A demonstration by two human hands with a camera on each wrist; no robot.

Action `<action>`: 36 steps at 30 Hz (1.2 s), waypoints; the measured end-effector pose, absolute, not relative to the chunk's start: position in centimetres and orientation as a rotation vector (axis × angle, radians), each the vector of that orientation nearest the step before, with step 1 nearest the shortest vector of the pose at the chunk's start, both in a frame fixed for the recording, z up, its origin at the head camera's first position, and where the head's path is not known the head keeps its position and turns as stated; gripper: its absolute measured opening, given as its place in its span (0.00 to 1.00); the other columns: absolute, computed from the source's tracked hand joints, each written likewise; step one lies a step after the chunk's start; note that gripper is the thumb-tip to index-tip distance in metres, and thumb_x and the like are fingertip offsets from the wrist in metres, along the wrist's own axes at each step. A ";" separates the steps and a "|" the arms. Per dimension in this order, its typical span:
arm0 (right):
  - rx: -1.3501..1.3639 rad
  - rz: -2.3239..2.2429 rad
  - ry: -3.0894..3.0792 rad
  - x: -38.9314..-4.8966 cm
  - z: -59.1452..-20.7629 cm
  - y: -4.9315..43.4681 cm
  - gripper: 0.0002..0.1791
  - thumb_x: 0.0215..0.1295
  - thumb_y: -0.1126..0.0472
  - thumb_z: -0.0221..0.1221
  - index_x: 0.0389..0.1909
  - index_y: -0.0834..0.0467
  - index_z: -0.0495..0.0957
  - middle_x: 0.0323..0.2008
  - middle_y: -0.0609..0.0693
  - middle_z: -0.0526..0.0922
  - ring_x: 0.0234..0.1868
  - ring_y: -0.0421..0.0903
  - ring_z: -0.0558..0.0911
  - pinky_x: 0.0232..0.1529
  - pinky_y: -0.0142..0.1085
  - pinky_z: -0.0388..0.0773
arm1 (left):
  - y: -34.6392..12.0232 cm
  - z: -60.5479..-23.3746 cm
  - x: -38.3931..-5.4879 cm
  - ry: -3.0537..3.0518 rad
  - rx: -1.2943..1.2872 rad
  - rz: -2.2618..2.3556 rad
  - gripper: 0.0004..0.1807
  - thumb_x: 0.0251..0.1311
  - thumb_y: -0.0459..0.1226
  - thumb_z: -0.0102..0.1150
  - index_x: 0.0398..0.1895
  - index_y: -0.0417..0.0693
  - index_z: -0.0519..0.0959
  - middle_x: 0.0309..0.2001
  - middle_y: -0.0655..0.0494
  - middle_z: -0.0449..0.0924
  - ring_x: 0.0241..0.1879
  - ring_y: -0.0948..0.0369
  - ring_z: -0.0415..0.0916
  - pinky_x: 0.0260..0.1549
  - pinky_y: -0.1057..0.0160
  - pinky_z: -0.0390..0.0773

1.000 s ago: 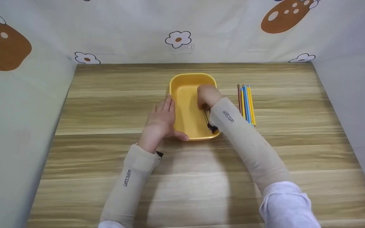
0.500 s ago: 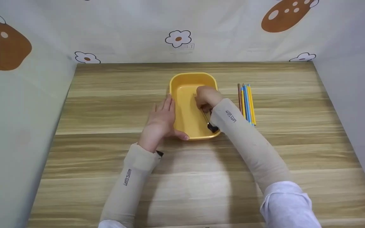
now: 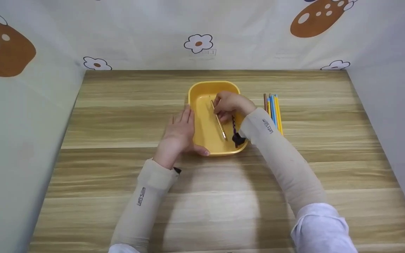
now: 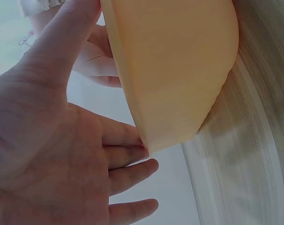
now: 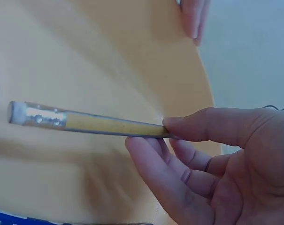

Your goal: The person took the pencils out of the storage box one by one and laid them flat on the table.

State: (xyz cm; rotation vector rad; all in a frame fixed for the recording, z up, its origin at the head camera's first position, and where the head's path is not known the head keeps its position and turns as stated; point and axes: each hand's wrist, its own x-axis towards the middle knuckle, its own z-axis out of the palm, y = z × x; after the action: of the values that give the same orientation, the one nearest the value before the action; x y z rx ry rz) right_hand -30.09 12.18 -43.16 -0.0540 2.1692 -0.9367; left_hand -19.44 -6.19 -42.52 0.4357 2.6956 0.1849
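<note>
My right hand (image 3: 227, 104) is over the yellow bin (image 3: 202, 140), pinching a yellow pencil (image 3: 218, 119) between thumb and fingertips. In the right wrist view the pencil (image 5: 109, 123) shows a metal band and a pale eraser at its free end, while its other end is hidden by the hand. My left hand (image 3: 179, 131) rests along the bin's left side with fingers straight, the thumb at the near rim. From the left wrist view, those fingertips (image 4: 141, 152) touch the bin's outer wall (image 4: 174, 70).
Several coloured pencils (image 3: 273, 109) lie in a row on the wooden table (image 3: 118, 126), right of the bin. A slim dark blue thing (image 5: 19, 219) with light markings lies in the bin. Patterned cloth walls (image 3: 146, 35) surround the table at back and sides.
My right hand has drawn the pencil left and away from the bin's right side, so more of it shows. My left hand stays where it was.
</note>
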 end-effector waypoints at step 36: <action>0.046 -1.495 2.128 -29.7 -40.9 18.7 0.11 0.63 0.70 0.54 0.45 0.63 0.66 0.31 0.51 0.75 0.26 0.40 0.79 0.31 0.32 0.83 | -6.3 -42.3 -19.4 2.685 0.430 0.205 0.78 0.27 0.72 0.66 0.74 0.37 0.37 0.75 0.43 0.31 0.74 0.48 0.37 0.70 0.45 0.44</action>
State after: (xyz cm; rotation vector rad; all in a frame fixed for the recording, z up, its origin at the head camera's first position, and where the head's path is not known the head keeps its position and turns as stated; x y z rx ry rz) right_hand -29.66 18.69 -40.89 0.0462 2.1285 -1.4948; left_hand -19.36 -6.27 -42.32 0.4296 2.6854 0.2052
